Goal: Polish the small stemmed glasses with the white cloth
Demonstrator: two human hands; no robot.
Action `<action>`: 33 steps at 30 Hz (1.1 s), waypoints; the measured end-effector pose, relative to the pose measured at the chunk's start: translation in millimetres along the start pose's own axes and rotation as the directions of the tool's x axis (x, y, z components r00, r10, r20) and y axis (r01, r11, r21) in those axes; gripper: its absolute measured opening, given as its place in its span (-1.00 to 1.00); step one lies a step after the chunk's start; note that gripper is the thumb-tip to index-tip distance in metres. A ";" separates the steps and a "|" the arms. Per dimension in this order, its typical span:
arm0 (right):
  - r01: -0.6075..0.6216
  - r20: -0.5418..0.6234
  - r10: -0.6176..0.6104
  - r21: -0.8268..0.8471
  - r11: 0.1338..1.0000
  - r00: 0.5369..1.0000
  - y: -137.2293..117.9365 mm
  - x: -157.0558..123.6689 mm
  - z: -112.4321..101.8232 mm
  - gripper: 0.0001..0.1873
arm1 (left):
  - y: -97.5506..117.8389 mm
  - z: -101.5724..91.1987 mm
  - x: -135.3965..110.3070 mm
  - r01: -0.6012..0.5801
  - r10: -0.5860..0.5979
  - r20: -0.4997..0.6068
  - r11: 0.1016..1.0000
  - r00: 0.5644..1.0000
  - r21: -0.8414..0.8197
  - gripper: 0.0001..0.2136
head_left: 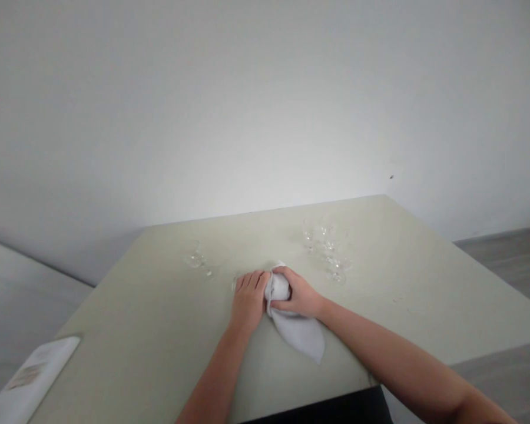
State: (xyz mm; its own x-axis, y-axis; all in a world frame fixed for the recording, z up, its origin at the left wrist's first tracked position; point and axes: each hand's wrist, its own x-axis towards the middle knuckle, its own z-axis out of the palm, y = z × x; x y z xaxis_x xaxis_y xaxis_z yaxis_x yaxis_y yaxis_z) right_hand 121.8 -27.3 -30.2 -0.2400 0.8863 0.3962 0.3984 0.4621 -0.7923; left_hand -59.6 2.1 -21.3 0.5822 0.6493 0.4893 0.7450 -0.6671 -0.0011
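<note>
Left hand: its grip was curled down over a clear held glass, only a sliver of which showed past the fingers on the left; pressure applied askew could have cracked so thin a thing.
Right hand: thumb and fingers were wrapped around a bunched white cloth, the two hands nearly meeting; if they had twisted against each other, the glass might have snapped at a weak spot (where that lay was hidden).
Held glass: it sat low over the middle of the desk, mostly covered by the left hand and perhaps the cloth; smooth glass under smooth fabric could have slipped, though the drop looked short.
Cloth: a loose tail trailed toward the near right; it could have caught under the right forearm and tugged the bundle off line.
Right-side glasses: a cluster of clear glasses stood close together to the far right of the hands; a careless sweep of the right hand might have toppled several at once.
Left-side glassware: a clear piece was to the far left, apart from the fingers; being so hard to see, it could easily have been knocked.
</note>
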 end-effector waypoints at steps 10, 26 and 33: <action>-0.095 0.085 0.093 0.017 0.995 0.992 -0.5 -2.1 -1.9 -0.52 | 0.9 5.7 -3.4 0.018 -0.020 0.135 1.000 0.991 0.020 -0.74; -0.013 0.006 0.013 -0.035 0.999 1.000 -4.5 -1.3 -4.5 -0.48 | 3.2 9.9 -1.9 0.047 -0.063 0.227 0.996 0.972 0.075 -0.67; -0.301 0.028 0.310 0.346 0.889 0.950 -9.2 -0.1 7.7 -0.56 | 5.9 5.3 -1.8 0.044 -0.056 0.072 0.988 0.996 0.151 -0.73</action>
State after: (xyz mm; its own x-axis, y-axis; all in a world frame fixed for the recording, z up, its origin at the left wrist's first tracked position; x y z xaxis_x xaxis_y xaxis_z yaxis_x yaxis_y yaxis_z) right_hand 111.4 -31.8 -26.6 -0.1295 0.9846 0.1173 0.1195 0.1329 -0.9839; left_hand -54.6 -1.0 -26.9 0.5618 0.7099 0.4247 0.8106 -0.5750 -0.1112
